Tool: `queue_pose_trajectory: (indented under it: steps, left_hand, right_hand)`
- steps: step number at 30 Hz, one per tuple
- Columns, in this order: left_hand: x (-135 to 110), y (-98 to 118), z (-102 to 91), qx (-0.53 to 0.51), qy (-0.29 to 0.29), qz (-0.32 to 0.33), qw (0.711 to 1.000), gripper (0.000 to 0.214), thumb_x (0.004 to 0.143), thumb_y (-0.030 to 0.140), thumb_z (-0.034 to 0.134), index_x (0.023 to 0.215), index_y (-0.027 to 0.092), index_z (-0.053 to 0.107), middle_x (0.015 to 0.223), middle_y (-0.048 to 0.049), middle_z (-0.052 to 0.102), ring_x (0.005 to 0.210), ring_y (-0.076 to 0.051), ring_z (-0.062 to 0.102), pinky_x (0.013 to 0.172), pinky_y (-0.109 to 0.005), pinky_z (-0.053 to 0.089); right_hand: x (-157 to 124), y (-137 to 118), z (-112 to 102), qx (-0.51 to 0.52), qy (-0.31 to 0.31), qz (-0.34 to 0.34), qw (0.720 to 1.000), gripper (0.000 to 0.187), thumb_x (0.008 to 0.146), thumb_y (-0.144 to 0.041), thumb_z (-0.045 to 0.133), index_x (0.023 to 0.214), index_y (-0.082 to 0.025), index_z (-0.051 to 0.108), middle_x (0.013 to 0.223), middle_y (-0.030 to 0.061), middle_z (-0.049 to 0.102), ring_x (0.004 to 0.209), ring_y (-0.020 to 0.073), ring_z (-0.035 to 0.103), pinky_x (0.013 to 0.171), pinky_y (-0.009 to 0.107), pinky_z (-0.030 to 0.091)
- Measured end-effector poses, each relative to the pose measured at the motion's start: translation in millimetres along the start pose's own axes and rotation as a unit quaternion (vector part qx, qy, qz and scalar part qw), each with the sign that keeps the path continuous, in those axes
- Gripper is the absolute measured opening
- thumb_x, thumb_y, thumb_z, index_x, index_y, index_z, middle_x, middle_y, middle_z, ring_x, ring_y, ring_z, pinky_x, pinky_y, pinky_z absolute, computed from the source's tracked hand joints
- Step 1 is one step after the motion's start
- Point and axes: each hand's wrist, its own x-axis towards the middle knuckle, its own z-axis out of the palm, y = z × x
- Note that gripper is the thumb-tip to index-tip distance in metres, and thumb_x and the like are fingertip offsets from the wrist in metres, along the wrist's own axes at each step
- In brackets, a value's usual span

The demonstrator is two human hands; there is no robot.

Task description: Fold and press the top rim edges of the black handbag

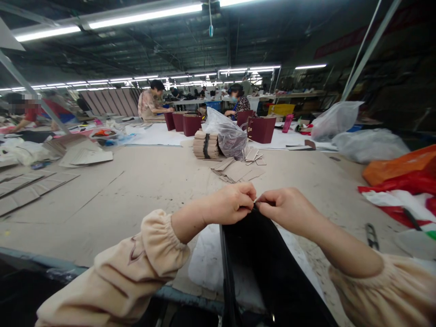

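Note:
A black bag (269, 268) stands open in front of me, its mouth toward the camera. My left hand (231, 203) and my right hand (286, 208) meet at the far top edge of the black bag. Both have their fingers closed in a pinch on that edge. The fingertips touch each other over the rim. Cream sleeves cover both of my forearms. White sheet material (206, 259) lies under the bag on the worktable (136, 190).
A bound stack of cardboard pieces (205, 145) and a plastic bag (227, 134) sit mid-table, with loose cardboard pieces (236, 170) near them. Dark red bags (261, 129) stand farther back by seated people. Orange and red plastic (405, 175) lies at right, flat cardboard (30, 188) at left.

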Motion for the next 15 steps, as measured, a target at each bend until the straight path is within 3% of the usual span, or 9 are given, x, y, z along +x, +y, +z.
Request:
queue_pose_trajectory:
  steps: [8,15]
  left_hand:
    - [6.2,7.9,5.4,0.037,-0.005,-0.161,0.986,0.010,0.075,0.018,0.058,0.077,0.015,0.067,0.074,-0.0035,0.066,0.072,-0.015,0.060,0.070,-0.025,0.047]
    - [11.6,13.5,10.3,0.075,0.003,-0.207,0.976,0.015,0.070,0.017,0.053,0.075,0.016,0.067,0.070,-0.0038,0.068,0.065,-0.016,0.060,0.062,-0.026,0.045]
  right_hand:
    - [-3.1,7.5,-0.4,0.058,-0.001,-0.002,0.998,0.028,0.078,-0.031,0.046,0.072,-0.019,0.071,0.055,-0.0036,0.062,0.055,0.0112,0.054,0.051,0.020,0.035]
    - [-10.7,10.2,-2.3,0.063,0.004,-0.002,0.998,0.030,0.081,-0.036,0.047,0.075,-0.020,0.071,0.062,-0.0021,0.066,0.059,0.0136,0.057,0.053,0.022,0.039]
